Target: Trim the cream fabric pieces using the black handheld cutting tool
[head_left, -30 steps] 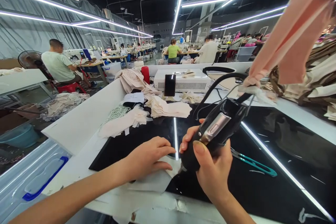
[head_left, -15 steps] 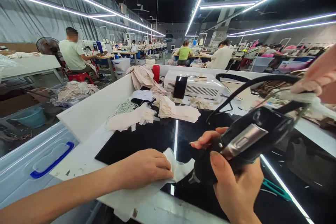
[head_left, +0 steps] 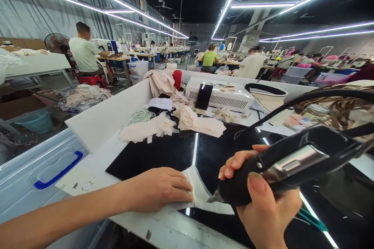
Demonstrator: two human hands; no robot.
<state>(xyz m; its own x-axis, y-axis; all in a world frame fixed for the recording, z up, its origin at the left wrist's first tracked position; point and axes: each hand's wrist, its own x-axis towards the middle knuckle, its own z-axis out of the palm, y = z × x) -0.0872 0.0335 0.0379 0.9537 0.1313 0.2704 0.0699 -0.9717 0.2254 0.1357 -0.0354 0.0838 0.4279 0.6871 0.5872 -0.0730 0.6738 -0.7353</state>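
Both hands are busy — your left hand (head_left: 159,188) lies flat, pinning the white fabric piece (head_left: 204,196) at the tabletop's near edge, your right hand (head_left: 263,206) wrapped around the black hot cutter (head_left: 280,163), tip at the cloth. Trimming looks underway; next calls for a steady tip along the edge — teal snips (head_left: 312,220) lie just right, cream fabric stacks (head_left: 175,122) well back.

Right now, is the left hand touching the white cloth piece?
Touching. The head view shows the left hand lying flat on the white cloth piece, fingers pressing its edge down onto the black table.
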